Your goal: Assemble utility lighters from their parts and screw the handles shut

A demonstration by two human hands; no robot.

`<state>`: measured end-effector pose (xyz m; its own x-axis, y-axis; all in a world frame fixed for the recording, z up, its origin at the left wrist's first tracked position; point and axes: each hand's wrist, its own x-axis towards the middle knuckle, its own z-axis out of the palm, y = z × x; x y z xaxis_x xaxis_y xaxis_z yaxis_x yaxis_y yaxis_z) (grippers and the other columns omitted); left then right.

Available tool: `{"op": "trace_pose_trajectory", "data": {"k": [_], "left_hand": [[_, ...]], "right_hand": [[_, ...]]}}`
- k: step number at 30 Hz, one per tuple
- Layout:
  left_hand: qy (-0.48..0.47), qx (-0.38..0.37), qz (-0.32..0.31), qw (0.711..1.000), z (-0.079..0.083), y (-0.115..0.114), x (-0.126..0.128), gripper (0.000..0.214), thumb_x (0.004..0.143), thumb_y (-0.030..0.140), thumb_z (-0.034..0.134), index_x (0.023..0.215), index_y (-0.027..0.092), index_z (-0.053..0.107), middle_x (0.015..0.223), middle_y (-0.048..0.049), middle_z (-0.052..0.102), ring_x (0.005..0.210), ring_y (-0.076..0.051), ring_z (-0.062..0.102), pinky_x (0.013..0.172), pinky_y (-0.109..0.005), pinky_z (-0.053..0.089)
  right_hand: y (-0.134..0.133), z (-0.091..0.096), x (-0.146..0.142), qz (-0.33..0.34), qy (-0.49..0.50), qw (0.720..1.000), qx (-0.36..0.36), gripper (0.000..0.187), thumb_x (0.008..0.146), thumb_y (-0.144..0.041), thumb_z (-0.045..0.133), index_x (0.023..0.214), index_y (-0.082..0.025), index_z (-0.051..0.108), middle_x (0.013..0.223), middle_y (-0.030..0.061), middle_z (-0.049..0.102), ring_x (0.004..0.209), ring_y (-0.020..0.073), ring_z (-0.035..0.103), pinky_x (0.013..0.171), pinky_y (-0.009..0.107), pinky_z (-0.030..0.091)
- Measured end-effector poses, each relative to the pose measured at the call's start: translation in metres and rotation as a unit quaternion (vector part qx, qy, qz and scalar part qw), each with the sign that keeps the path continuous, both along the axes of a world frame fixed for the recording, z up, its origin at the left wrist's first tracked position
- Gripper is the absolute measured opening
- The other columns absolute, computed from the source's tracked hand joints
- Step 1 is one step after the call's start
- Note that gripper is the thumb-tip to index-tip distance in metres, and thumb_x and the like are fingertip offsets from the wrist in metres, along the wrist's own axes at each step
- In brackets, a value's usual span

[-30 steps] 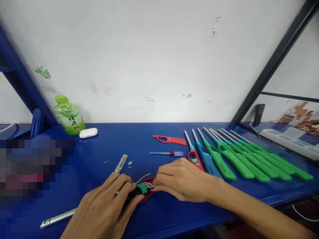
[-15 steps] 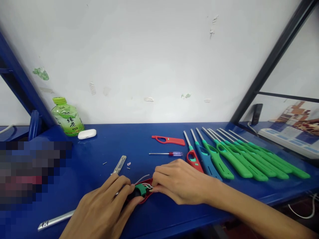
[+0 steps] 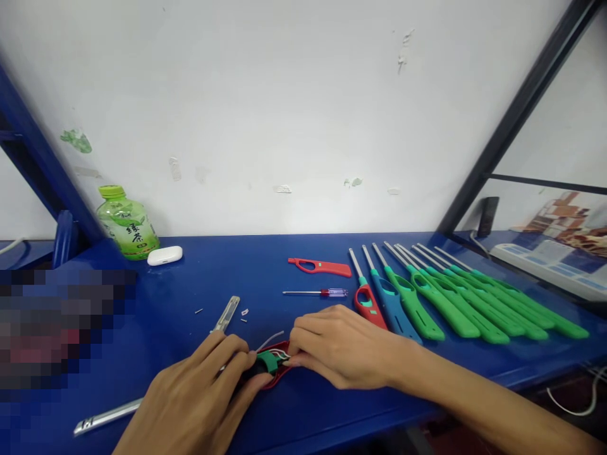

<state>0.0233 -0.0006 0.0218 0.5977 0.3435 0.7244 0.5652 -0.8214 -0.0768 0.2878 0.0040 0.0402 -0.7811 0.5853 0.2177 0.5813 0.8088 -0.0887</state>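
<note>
An opened red lighter half [image 3: 277,363] with a green trigger part and thin white wires lies on the blue bench [image 3: 199,284] near its front edge. My left hand [image 3: 199,395] grips its left end, fingers curled round it. My right hand [image 3: 339,344] pinches at its right end, by the wires. A metal tube [image 3: 107,417] runs out to the left from under my left hand.
A row of several green, blue and red long-nosed lighters [image 3: 450,297] lies to the right. A red shell half [image 3: 320,266], a small screwdriver [image 3: 317,292], a metal strip [image 3: 226,314], a green tea bottle [image 3: 127,224] and a white case [image 3: 164,255] lie behind.
Both hands stay on the red lighter half; the fingers shift only slightly. The view has drifted a little.
</note>
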Motion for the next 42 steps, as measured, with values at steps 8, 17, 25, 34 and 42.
{"op": "trace_pose_trajectory", "data": {"k": [8,17,25,34,42], "left_hand": [[0.003,-0.006,0.002,1.0,-0.0011,-0.0004,0.0001,0.042,0.123,0.035,0.041,0.097,0.025,0.073,0.087,0.0021,0.077,0.079,-0.016,0.077,0.069,-0.029,0.057],[0.011,-0.004,-0.001,1.0,-0.0019,0.0004,-0.001,0.043,0.124,0.034,0.039,0.098,0.025,0.073,0.086,0.0022,0.076,0.081,-0.017,0.077,0.069,-0.031,0.056],[0.02,-0.008,0.007,1.0,-0.0024,0.0004,-0.002,0.045,0.124,0.037,0.038,0.096,0.024,0.071,0.086,0.0015,0.075,0.078,-0.018,0.076,0.069,-0.032,0.055],[0.017,0.006,0.001,1.0,-0.0001,0.0011,-0.0001,0.04,0.124,0.036,0.04,0.1,0.024,0.07,0.087,0.0007,0.076,0.08,-0.019,0.077,0.064,-0.033,0.054],[0.008,-0.035,-0.003,0.999,-0.0081,0.0007,-0.0053,0.036,0.123,0.039,0.044,0.1,0.025,0.067,0.088,0.0018,0.073,0.078,-0.018,0.073,0.065,-0.033,0.052]], "right_hand": [[0.0025,-0.0037,0.0033,0.009,0.015,1.0,0.007,0.024,0.121,-0.033,0.055,0.104,-0.02,0.066,0.093,0.001,0.074,0.075,0.0163,0.065,0.067,0.031,0.043],[0.0042,-0.0058,0.0022,0.024,0.042,0.999,0.023,0.025,0.12,-0.036,0.058,0.108,-0.017,0.069,0.095,0.0033,0.076,0.077,0.0162,0.069,0.071,0.029,0.047],[0.0021,-0.0003,0.0001,-0.009,0.019,0.999,-0.024,0.023,0.118,-0.04,0.062,0.109,-0.02,0.07,0.099,0.002,0.078,0.084,0.0173,0.07,0.078,0.029,0.05],[0.005,-0.0044,-0.0045,0.011,-0.02,0.999,0.044,0.029,0.119,-0.04,0.059,0.1,-0.019,0.067,0.086,0.0008,0.072,0.073,0.0175,0.062,0.072,0.03,0.046],[0.003,-0.0067,0.0003,0.027,0.072,0.997,0.004,0.026,0.117,-0.039,0.062,0.106,-0.018,0.071,0.092,0.0036,0.077,0.08,0.0176,0.067,0.076,0.027,0.051]]}}
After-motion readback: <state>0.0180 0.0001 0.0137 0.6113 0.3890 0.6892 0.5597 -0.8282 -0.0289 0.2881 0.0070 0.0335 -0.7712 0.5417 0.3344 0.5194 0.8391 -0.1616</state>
